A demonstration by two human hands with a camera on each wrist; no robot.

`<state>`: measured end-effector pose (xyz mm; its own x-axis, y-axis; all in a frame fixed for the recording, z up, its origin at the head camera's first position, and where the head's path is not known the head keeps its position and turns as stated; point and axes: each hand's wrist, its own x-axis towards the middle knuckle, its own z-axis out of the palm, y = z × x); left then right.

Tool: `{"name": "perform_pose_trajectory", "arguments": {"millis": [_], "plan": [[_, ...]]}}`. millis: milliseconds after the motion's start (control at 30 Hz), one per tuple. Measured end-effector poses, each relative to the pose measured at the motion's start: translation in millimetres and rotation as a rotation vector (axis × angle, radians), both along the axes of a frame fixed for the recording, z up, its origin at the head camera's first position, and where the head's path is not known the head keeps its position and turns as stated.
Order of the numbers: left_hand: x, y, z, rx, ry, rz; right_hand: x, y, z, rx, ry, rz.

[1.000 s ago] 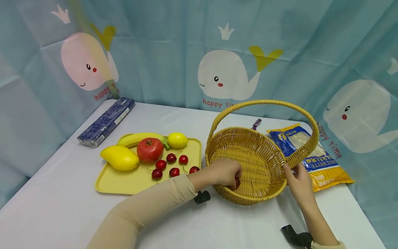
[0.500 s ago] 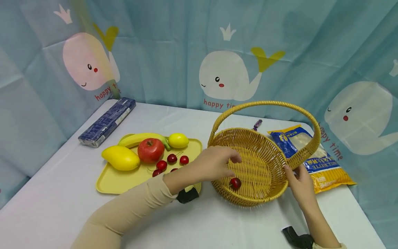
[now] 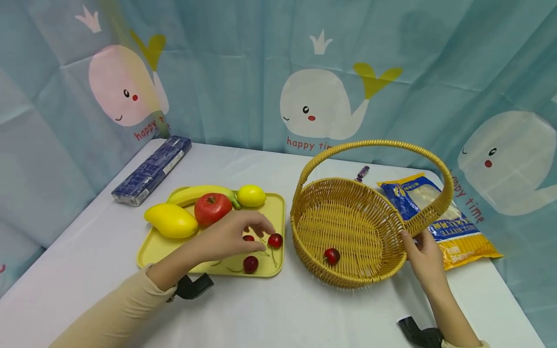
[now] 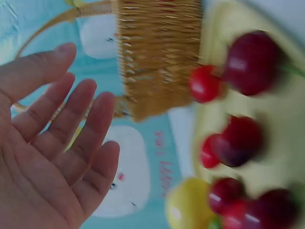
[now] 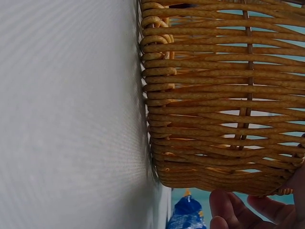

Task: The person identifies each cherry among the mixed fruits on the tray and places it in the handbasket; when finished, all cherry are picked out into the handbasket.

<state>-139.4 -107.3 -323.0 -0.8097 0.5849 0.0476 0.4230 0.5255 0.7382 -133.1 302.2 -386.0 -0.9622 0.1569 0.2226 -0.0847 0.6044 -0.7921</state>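
My left hand is above the right part of the yellow tray, fingers loosely bent and apart from the thumb, with nothing held. In the left wrist view the palm faces the camera. Around it on the tray are several dark red cherries, among them one near the front edge and one at the right; the hand hides others. My right hand grips the right rim of a wicker basket, below its handle. One cherry lies inside the basket.
A red apple, a banana, a lemon and a yellow mango share the tray. Behind it lies a long blue box. A blue-and-yellow food bag and a purple-wrapped candy are beyond the basket.
My left hand let go of a cherry inside the basket, then moved left and over the tray. The right hand has stayed on the basket rim.
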Motion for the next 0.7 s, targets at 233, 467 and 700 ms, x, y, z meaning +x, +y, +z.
{"name": "perform_pose_trajectory", "arguments": {"millis": [233, 467, 700], "plan": [[8.6, -22.9, -34.8, -0.001, -0.045, -0.015, -0.5, 1, 0.5, 0.007, 0.0, 0.002], [14.1, -26.8, -57.9, -0.01, -0.061, -0.022, -0.4, -1, -0.2, 0.047, 0.009, -0.058], [13.5, -25.7, -64.7, -0.04, -0.018, -0.027, -0.7, -1, -2.1, 0.133, 0.054, -0.142]]}}
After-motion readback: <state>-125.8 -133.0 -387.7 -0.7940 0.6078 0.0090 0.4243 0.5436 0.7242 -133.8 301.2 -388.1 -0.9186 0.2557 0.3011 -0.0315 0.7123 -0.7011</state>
